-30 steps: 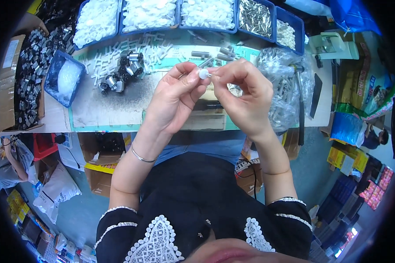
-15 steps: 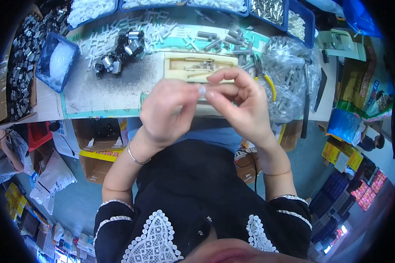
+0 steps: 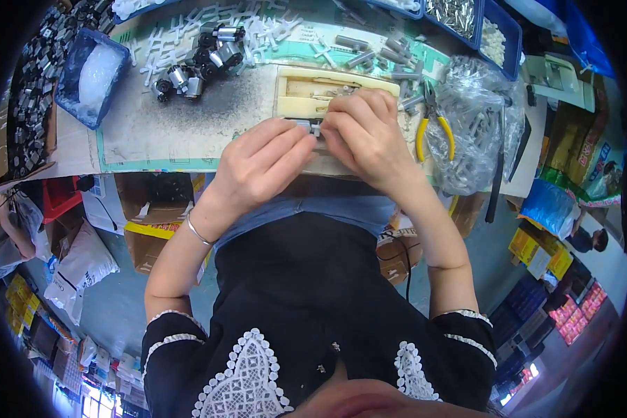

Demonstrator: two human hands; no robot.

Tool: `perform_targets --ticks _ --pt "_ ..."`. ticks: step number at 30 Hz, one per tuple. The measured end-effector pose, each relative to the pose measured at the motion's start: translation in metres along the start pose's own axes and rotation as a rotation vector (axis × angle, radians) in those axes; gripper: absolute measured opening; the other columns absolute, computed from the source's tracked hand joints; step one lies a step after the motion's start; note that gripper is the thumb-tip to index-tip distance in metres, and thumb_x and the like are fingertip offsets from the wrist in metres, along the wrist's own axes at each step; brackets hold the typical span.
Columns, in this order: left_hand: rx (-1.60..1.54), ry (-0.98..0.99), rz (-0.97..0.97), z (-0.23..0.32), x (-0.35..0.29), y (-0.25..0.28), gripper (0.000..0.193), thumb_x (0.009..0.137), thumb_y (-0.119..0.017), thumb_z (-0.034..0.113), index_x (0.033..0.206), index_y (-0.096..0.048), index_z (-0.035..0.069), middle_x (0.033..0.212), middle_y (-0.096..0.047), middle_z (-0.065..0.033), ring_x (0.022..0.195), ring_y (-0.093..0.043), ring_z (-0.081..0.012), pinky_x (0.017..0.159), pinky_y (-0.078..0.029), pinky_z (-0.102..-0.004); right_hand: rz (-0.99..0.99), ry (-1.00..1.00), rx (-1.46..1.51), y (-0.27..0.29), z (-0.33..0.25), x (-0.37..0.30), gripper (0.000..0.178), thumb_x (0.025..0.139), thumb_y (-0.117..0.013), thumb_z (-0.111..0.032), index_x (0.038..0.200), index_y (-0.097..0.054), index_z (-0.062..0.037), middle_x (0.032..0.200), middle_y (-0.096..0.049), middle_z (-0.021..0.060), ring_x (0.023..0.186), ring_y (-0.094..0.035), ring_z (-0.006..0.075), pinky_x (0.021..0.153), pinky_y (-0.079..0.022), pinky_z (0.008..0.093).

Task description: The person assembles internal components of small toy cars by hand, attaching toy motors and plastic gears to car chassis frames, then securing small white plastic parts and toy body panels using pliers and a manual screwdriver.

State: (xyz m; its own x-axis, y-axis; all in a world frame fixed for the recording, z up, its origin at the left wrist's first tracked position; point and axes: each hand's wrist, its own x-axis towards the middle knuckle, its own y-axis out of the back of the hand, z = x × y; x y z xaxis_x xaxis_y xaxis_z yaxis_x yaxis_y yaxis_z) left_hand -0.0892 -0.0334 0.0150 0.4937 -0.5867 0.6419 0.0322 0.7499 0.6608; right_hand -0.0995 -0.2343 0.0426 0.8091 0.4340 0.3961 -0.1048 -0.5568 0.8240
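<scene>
My left hand [image 3: 263, 161] pinches a small grey cylinder [image 3: 302, 123] at the table's near side, its fingers pressed together. Against the cylinder's right end, my right hand [image 3: 366, 136] is closed on a small dark and white part, mostly hidden by the fingertips. Just beyond both hands lies a cream-coloured tray [image 3: 302, 106] with thin metal pieces in its recess; the right hand covers part of its near edge. Yellow-handled pliers [image 3: 423, 136] rest to the right of that hand.
A clear plastic bag [image 3: 467, 125] of grey parts sits at right. Black-and-silver cylinders [image 3: 188, 80] and white cross-shaped pieces [image 3: 272, 31] lie at the back left, near a blue bin [image 3: 66, 94]. Loose grey cylinders [image 3: 359, 59] and more blue bins [image 3: 512, 59] stand farther back.
Both hands have come lower onto the table and turned knuckles-up. A grey cylinder now shows between them, where a small white piece showed before. The view has shifted slightly.
</scene>
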Motion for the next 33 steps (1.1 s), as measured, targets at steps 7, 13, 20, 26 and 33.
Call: perform_targets --ticks 7,13,20,26,33 --pt "0.08 0.09 -0.102 0.002 0.009 0.001 0.027 0.067 -0.07 0.013 0.092 -0.067 0.003 0.084 -0.059 -0.003 0.077 -0.057 -0.0179 0.065 -0.046 -0.0318 -0.075 -0.045 -0.106 0.004 -0.001 0.002 0.016 0.071 -0.068 -0.012 0.084 -0.058 -0.0089 0.093 -0.056 0.0027 0.092 -0.054 0.0202 0.086 -0.037 0.0337" --pt "0.106 0.095 -0.153 0.002 0.019 -0.001 0.023 0.067 -0.073 0.019 0.087 -0.068 0.01 0.079 -0.056 0.0004 0.071 -0.054 -0.0169 0.061 -0.039 -0.0321 0.19 -0.258 0.016 0.046 0.034 0.021 0.015 0.076 -0.069 -0.017 0.084 -0.06 -0.0079 0.087 -0.06 0.0045 0.086 -0.054 0.0228 0.078 -0.038 0.0377" --pt "0.068 0.112 -0.015 -0.011 0.052 0.021 0.022 0.066 -0.074 0.024 0.082 -0.065 0.011 0.071 -0.048 0.0009 0.063 -0.047 -0.0179 0.06 -0.033 -0.0315 0.038 -0.228 -0.843 0.078 0.148 0.055 0.018 0.08 -0.063 -0.023 0.077 -0.064 -0.0055 0.084 -0.065 0.0082 0.083 -0.057 0.0272 0.08 -0.038 0.0421" --pt "0.408 0.235 0.084 -0.078 0.093 0.037 0.015 0.073 -0.069 0.016 0.086 -0.066 0.008 0.078 -0.054 -0.0023 0.073 -0.053 -0.0208 0.065 -0.038 -0.0345 -0.06 -0.249 -0.815 0.069 0.149 0.068 0.014 0.077 -0.061 -0.019 0.074 -0.064 -0.0052 0.077 -0.066 0.0093 0.083 -0.058 0.0275 0.082 -0.037 0.0428" --pt "0.656 0.237 -0.073 -0.103 0.126 0.025 0.01 0.078 -0.065 0.017 0.076 -0.066 0.007 0.08 -0.058 -0.0033 0.078 -0.055 -0.0212 0.069 -0.041 -0.0341 -0.211 -0.283 -0.835 0.075 0.149 0.08 0.014 0.074 -0.064 -0.019 0.069 -0.063 -0.0062 0.072 -0.065 0.0095 0.082 -0.059 0.0274 0.078 -0.037 0.0399"
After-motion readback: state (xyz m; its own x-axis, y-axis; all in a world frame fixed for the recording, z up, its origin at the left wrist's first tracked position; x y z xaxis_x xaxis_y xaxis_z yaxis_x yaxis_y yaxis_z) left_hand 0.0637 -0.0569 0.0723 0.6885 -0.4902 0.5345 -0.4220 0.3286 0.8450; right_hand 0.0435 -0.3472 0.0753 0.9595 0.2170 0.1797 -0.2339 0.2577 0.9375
